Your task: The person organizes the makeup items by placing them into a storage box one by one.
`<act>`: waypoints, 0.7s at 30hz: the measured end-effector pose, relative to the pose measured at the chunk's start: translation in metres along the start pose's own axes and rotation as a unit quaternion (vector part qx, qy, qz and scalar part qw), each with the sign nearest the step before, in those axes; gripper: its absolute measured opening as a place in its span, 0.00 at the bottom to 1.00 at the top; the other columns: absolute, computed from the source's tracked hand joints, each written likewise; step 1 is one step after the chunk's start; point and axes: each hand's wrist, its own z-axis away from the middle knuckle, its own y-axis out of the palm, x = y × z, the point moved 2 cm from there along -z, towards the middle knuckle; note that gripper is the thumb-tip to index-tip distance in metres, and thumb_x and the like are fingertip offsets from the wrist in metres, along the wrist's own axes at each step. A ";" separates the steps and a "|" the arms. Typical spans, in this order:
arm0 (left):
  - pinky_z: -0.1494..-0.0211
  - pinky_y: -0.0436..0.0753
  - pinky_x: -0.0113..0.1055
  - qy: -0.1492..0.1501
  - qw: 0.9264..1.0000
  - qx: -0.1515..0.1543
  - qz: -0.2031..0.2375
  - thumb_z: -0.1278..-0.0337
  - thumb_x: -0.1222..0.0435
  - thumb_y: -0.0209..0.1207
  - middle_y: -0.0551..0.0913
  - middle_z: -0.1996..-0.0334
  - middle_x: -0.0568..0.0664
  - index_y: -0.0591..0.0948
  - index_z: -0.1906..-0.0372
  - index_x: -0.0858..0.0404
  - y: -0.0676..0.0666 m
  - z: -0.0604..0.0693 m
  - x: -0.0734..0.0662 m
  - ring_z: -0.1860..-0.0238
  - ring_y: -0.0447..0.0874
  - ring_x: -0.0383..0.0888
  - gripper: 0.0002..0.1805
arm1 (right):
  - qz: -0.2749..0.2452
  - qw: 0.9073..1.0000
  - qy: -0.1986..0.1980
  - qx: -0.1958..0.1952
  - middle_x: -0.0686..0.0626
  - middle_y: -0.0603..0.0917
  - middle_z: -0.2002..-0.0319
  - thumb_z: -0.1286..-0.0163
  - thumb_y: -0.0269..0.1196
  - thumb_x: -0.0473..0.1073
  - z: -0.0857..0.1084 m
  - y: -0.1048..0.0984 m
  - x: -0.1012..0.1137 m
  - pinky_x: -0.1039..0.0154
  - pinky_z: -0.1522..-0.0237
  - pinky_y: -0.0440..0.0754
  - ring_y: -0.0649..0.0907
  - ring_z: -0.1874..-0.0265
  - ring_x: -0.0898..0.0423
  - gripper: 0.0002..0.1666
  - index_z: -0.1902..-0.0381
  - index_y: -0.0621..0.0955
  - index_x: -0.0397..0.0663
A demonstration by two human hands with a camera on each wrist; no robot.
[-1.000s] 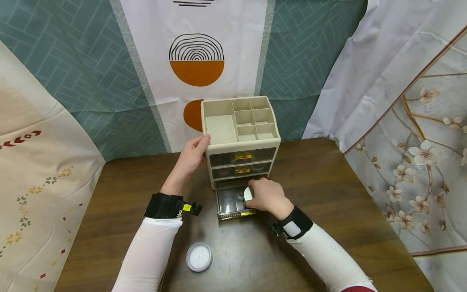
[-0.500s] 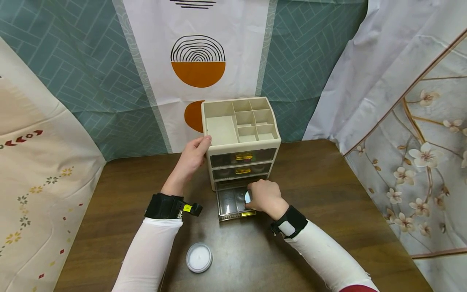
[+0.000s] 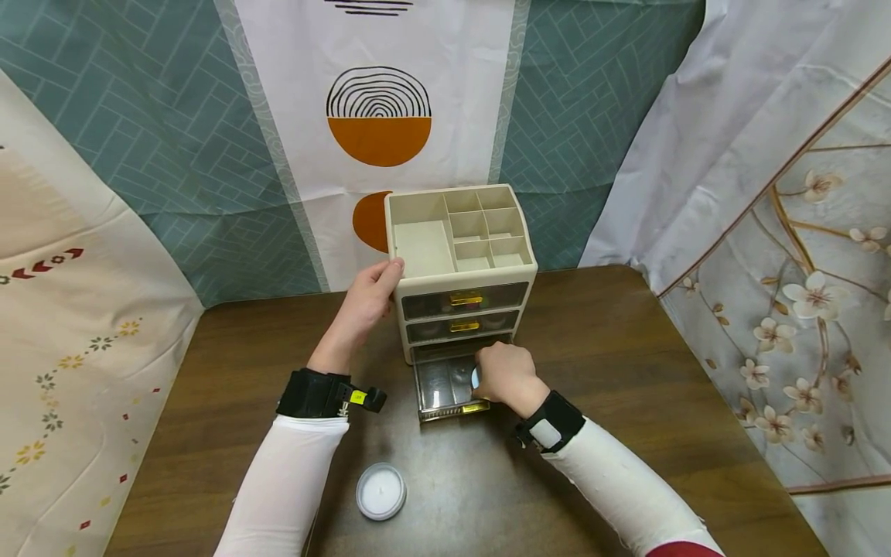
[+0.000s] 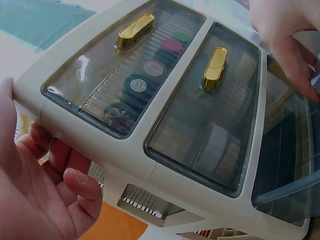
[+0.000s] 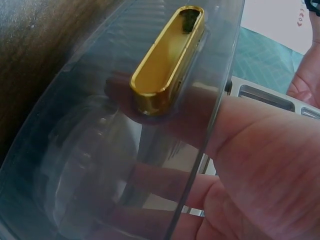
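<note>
A cream desktop drawer organizer (image 3: 465,274) stands upright at the back of the table. My left hand (image 3: 367,303) grips its left front corner, the thumb over the top edge and the fingers curled along the side in the left wrist view. The clear bottom drawer (image 3: 437,387) is pulled out. My right hand (image 3: 508,374) reaches into the drawer's right part and pinches a white round candle (image 3: 476,377), mostly hidden by the fingers. Through the drawer's clear front, the right wrist view shows the drawer's gold handle (image 5: 167,55) and blurred fingers around the candle.
Another white candle (image 3: 380,491) in a clear cup sits on the table nearer me. Two upper drawers are closed; the top one holds coloured round-ended items (image 4: 136,86), the middle one pale round items (image 4: 216,142). Patterned curtains (image 3: 592,139) hang behind and beside the table.
My right hand has lowered slightly into the drawer and turned, so less of the white candle shows. The left hand keeps its grip on the organizer.
</note>
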 end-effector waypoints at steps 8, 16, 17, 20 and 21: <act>0.68 0.66 0.33 0.002 1.000 0.001 0.001 0.16 0.44 0.49 0.74 0.63 0.53 0.81 0.41 0.67 0.001 0.001 0.000 0.72 0.66 0.46 0.29 | -0.020 1.000 0.000 -0.005 0.49 0.87 0.68 0.45 0.83 0.58 0.000 0.003 -0.001 0.49 0.70 0.85 0.86 0.69 0.49 0.23 0.62 0.88 0.50; 0.68 0.66 0.34 0.003 1.000 -0.002 -0.001 0.15 0.44 0.49 0.74 0.65 0.52 0.81 0.43 0.67 0.001 0.001 -0.001 0.71 0.66 0.47 0.28 | -0.020 1.000 0.003 -0.016 0.45 0.88 0.61 0.44 0.82 0.55 0.000 0.004 -0.001 0.46 0.65 0.87 0.87 0.61 0.45 0.20 0.62 0.90 0.48; 0.68 0.66 0.33 0.004 1.000 -0.003 0.000 0.15 0.44 0.49 0.74 0.65 0.53 0.81 0.43 0.67 0.001 0.001 -0.001 0.71 0.66 0.48 0.28 | -0.018 1.000 0.002 -0.018 0.44 0.88 0.60 0.44 0.82 0.55 0.000 0.004 -0.001 0.45 0.64 0.88 0.87 0.58 0.44 0.21 0.62 0.90 0.47; 0.67 0.66 0.33 0.003 1.000 -0.001 0.004 0.16 0.44 0.49 0.74 0.64 0.53 0.81 0.43 0.66 0.001 0.001 -0.001 0.71 0.66 0.48 0.29 | -0.010 1.000 0.000 -0.024 0.42 0.87 0.55 0.44 0.83 0.56 0.000 0.004 -0.001 0.43 0.60 0.88 0.85 0.52 0.42 0.23 0.60 0.91 0.47; 0.67 0.66 0.34 0.003 1.000 0.000 0.004 0.16 0.44 0.49 0.74 0.64 0.53 0.81 0.43 0.66 0.001 0.001 -0.001 0.70 0.66 0.49 0.29 | -0.007 1.000 -0.001 -0.025 0.41 0.86 0.54 0.45 0.83 0.57 0.000 0.004 -0.001 0.43 0.60 0.88 0.84 0.51 0.42 0.24 0.59 0.91 0.47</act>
